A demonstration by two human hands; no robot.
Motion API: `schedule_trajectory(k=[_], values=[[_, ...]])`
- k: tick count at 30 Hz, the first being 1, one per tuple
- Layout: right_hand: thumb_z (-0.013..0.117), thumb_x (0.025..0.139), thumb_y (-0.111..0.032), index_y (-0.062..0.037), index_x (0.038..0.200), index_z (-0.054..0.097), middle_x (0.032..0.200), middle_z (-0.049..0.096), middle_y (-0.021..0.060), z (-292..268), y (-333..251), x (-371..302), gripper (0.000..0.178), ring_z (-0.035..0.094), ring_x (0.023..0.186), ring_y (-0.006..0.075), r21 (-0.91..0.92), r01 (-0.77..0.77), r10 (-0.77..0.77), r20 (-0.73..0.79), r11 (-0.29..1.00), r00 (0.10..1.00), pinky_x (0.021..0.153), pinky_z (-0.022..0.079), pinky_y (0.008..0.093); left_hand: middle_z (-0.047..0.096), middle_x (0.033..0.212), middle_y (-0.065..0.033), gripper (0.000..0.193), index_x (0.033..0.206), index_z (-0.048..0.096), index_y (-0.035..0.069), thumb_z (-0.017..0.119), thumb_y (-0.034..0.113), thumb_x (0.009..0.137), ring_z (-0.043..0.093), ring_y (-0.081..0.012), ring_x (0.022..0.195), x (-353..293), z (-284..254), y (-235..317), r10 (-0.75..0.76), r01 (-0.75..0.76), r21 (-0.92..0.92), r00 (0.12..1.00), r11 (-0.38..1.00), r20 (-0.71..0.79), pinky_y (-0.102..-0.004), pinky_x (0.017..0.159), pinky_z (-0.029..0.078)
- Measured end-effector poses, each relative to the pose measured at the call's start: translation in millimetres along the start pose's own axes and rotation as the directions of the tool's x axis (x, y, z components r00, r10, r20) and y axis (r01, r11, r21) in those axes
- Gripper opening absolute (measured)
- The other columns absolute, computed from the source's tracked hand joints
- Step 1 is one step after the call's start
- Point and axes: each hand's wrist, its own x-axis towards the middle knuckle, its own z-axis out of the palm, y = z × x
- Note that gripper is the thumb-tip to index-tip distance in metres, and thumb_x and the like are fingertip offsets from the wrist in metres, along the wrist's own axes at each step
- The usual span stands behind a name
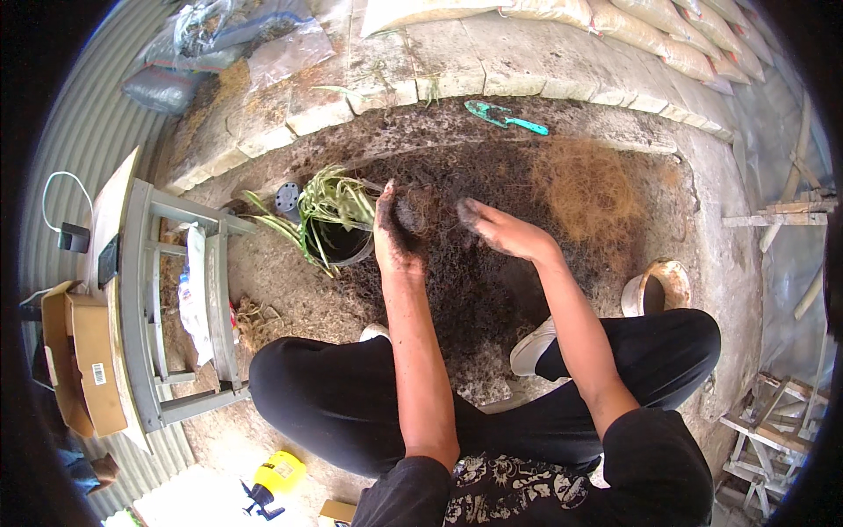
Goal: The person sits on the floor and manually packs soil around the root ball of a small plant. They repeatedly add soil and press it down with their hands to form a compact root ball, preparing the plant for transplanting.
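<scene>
My left hand [397,230] is raised above dark, loose soil [470,299], its fingers stretched out and its palm smeared with soil. Close to its left side stands a black pot [351,249] holding a plant with long, drooping green leaves [338,198]. Some of the leaves reach toward this hand; whether they touch it I cannot tell. Facing it across a gap, my right hand [505,232] hovers over the soil with straight fingers and blackened fingertips. Neither hand shows anything gripped. Brown coir-like fibre [584,189] lies spread right of my right hand.
Beyond the soil lies a turquoise hand trowel [509,118]. A whitish pot [669,283] sits near my right knee. Leftward are a grey metal-framed table [136,299], a cardboard box [98,356] and a yellow spray bottle [279,474]. Filled sacks [628,31] rest on the raised paved ledge [448,66].
</scene>
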Motion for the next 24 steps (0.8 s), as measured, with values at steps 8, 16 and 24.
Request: schedule_trajectory(k=[8,16,24], values=[[0.068,0.086,-0.023,-0.0008,0.124,0.052,0.097,0.069,0.0180,42,-61,-18,0.047,0.067,0.085,0.0251,-0.251,0.222,-0.286,-0.254,0.942,0.924,0.075,0.049,0.0365,0.064,0.099,-0.0108,0.029,0.116,0.056,0.004,0.058,0.019,0.091,0.064,-0.0245,0.089,-8,8,-5,0.051,-0.058,0.167,0.998,0.984,0.046,-0.0384,0.080,0.053],[0.063,0.084,-0.009,0.0045,0.102,0.062,0.087,0.066,0.0235,41,-45,-10,0.022,0.067,0.078,0.0263,-0.284,0.296,-0.354,-0.177,0.912,0.918,0.072,0.049,0.0364,0.064,0.099,-0.0102,0.028,0.111,0.058,0.005,0.059,0.023,0.090,0.063,-0.0251,0.090,-4,3,-2,0.004,-0.009,0.059,0.997,0.998,0.074,-0.0389,0.081,0.052],[0.058,0.092,-0.011,0.0018,0.101,0.064,0.078,0.065,0.0054,15,-32,-13,0.016,0.054,0.069,0.0099,-0.195,0.336,-0.363,-0.124,0.921,0.923,0.066,0.046,0.0299,0.064,0.099,-0.0141,0.025,0.103,0.057,0.006,0.057,0.027,0.090,0.063,-0.0308,0.092,-4,4,9,-0.116,0.121,-0.136,0.992,0.983,0.041,-0.0461,0.085,0.052]])
